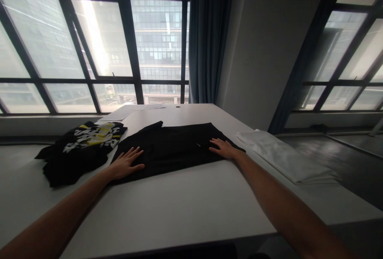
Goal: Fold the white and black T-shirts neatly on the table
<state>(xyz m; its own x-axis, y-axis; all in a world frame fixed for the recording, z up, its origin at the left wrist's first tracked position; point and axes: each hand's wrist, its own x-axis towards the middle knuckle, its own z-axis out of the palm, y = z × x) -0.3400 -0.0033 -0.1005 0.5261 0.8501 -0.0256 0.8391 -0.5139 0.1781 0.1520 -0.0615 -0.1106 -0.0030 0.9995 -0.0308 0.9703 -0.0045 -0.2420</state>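
A black garment point(173, 147) lies spread flat on the white table point(179, 207). My left hand point(127, 164) rests palm down on its near left corner, fingers apart. On the garment's right edge lies my right hand point(223, 148), also flat with fingers spread. Neither hand grips anything.
A crumpled black shirt with yellow and white print point(80, 145) lies to the left. A folded white cloth point(287, 157) sits at the table's right edge. Sheets of paper point(125, 112) lie at the far end, below large windows and a dark curtain point(209, 36).
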